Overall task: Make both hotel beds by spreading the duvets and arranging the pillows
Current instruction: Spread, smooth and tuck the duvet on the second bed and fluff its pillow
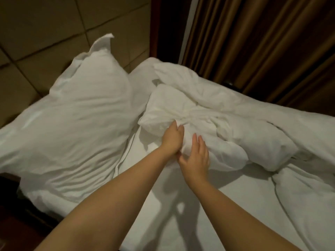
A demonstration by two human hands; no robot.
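Bed: white sheet lying bare along the near edge, lightly creased, with arm shadows falling across it.

Duvet: lying bunched in a crumpled heap across the middle of the bed and running off toward the far edge and the right side. One rounded fold is sticking out toward the near edge.

Pillow: sitting at the head end, on the left, leaning against the padded headboard, with one corner of its case standing up. Pillow and duvet are lying just beside each other, with a strip of sheet showing between them.

Left hand: reaching in over the sheet, fingers curling into the near-left fold of the heap. Grip is grasping a bunch of duvet fabric, the fingertips sinking out of sight in the cloth.

Right hand: lying on the same fold, just beside the left wrist, fingers straight and slightly spread on the fabric. Grip is released, the palm pressing flat and closing round nothing.

Both forearms are bare, stretching in from the near edge.

Brown curtain: hanging in pleats along the far side of the bed. Something dark is showing at the near-left corner, too dim to identify.
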